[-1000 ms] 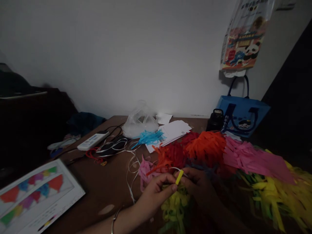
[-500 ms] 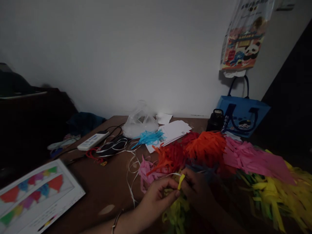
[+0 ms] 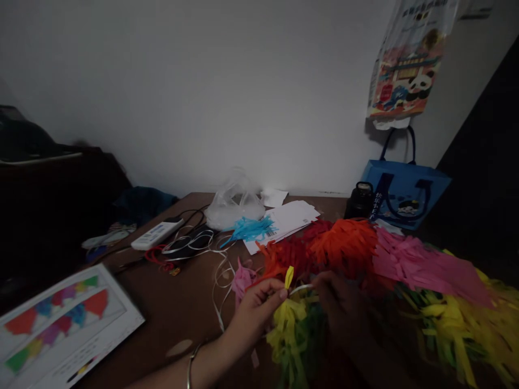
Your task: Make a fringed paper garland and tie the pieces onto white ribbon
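Note:
My left hand (image 3: 263, 300), a bangle on its wrist, pinches a yellow paper tassel (image 3: 292, 324) just below its small loop, which sticks up above the thumb. The tassel's yellow and green strips hang beneath the fingers. My right hand (image 3: 336, 302), in shadow, is closed at the end of a white ribbon (image 3: 302, 288) that runs across from the tassel's top. Beyond the hands lie red and orange tassels (image 3: 344, 243). A pink tassel (image 3: 244, 281) is partly hidden behind my left hand.
Pink fringe (image 3: 425, 267) and yellow fringe (image 3: 462, 329) spread along the right. A printed card box (image 3: 68, 329) lies at left. Behind are a power strip (image 3: 158, 233), a plastic bag (image 3: 235, 208), a blue tassel (image 3: 253, 228), white sheets (image 3: 294, 216), a black bottle (image 3: 359, 200) and a blue bag (image 3: 405, 189).
My right hand has moved right, away from my left, drawing the white ribbon out between them. The yellow loop now stands up in my left fingers, and more of the hanging strips show.

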### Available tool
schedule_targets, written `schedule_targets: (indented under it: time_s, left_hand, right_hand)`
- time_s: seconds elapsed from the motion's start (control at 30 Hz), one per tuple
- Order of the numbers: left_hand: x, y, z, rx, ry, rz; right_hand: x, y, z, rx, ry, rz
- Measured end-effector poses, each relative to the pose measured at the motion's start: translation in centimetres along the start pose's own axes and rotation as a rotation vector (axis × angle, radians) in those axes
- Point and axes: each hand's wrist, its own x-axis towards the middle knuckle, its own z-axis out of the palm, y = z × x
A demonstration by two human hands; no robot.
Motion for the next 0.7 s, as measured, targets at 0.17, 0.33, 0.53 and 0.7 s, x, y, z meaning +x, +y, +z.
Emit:
schedule_targets:
  time_s: [0.17,0.33,0.53,0.7]
  left_hand:
    - [-0.3,0.1,0.3,-0.019,-0.002,-0.003]
    - [-0.5,0.2,0.5,-0.029,-0.022,0.001]
    - [-0.5,0.2,0.5,-0.035,-0.076,0.03]
    - [-0.7,0.2,0.5,-0.009,-0.108,0.078]
  right_hand:
    - [-0.3,-0.4,-0.1,-0.083,0.105,-0.091]
    - [-0.2,-0.5,0.1,-0.147,0.151,-0.079]
    - [-0.4,-0.1,0.6,-0.163,0.109,-0.122]
    - [-0.6,0.4,1.5,-0.07,-0.078,-0.073]
